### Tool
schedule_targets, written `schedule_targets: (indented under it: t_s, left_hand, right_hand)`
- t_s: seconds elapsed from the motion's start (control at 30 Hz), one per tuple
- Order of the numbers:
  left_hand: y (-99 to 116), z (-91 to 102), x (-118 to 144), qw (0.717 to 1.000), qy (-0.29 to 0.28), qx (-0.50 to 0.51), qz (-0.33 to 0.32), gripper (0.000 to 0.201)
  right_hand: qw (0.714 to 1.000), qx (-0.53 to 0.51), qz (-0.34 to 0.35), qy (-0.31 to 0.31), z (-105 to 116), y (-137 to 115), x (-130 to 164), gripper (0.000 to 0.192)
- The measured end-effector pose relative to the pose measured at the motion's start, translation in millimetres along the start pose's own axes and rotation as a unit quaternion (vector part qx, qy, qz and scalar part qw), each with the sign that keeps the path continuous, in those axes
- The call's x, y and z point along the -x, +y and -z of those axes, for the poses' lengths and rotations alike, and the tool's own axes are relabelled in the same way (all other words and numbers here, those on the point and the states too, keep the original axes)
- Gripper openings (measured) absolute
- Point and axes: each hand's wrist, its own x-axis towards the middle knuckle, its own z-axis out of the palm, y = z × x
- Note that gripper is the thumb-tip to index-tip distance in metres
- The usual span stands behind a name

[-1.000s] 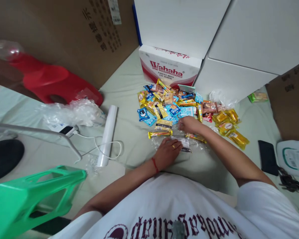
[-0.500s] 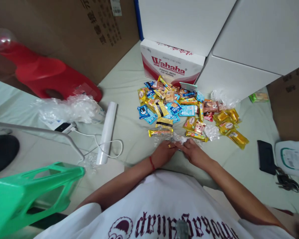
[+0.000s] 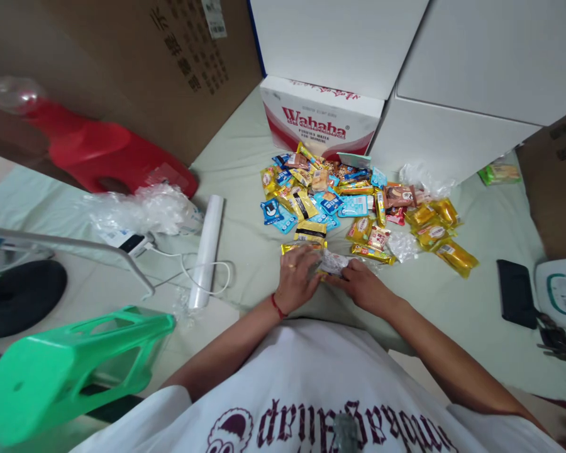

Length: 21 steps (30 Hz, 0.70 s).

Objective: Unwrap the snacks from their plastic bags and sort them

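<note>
Both hands low at centre, close to the body, on a pale green sheet-covered surface. Left hand and right hand meet on a small crumpled clear plastic bag w/ something pale inside; contents too small to tell. Fingers of both curl round its edges, L from the left side, R from the right, so the bag is pinched between them, just above the sheet. Ring on L hand, red cord at L wrist. Bag sits at the near edge of a heap of small snack packets, yellow, blue and orange wrappers, spread toward a red-and-white "Wahaha" carton. One long gold bar packet lies touching the L fingers. White roll of plastic bags to the left, apart from the hands; green plastic stool near left; black phone far right.
</note>
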Motion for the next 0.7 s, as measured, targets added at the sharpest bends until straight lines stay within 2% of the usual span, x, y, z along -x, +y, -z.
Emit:
schedule_targets:
  t_s: [0.07,0.17,0.2,0.27,0.37,0.43,0.57,0.63,0.7]
  left_hand:
    - [5,4.5,-21,0.999,-0.019,-0.014,-0.042,0.059]
    - [10,8.9,-52,0.993,-0.085,0.014,-0.081,0.088]
    - [10,10.4,-59,0.99,-0.112,0.028,-0.081,0.091]
    - [7,14.3,-65,0.983,-0.159,0.045,-0.081,0.082]
    - [-6,22.8,-53,0.97,-0.205,0.051,-0.123,0.051]
    - [-17,28.7,-37,0.961,-0.221,0.048,-0.162,0.038]
    - [-31,36.5,-2,0.951,-0.249,0.033,-0.182,0.032]
    - [-32,38.2,12,0.95,-0.256,0.05,-0.172,0.031]
    - [-30,38.4,22,0.955,-0.25,0.093,-0.133,0.029]
  right_hand:
    - [1.0,0.0,0.0,-0.002,1,-1,-1,0.045]
    - [1.0,0.005,0.007,0.0,3,-1,-3,0.044]
    - [1.0,0.007,0.01,0.003,2,-1,-3,0.044]
    - [1.0,0.008,0.013,0.016,0,-1,-2,0.042]
    - [0.999,-0.007,0.012,0.037,-7,1,-1,0.038]
    - [0.998,-0.027,-0.009,0.053,-11,3,0,0.035]
    - [0.994,-0.065,-0.04,0.077,-12,5,2,0.032]
    - [0.996,-0.063,-0.02,0.067,-8,4,4,0.042]
    - [0.998,-0.047,0.002,0.047,-3,2,6,0.051]
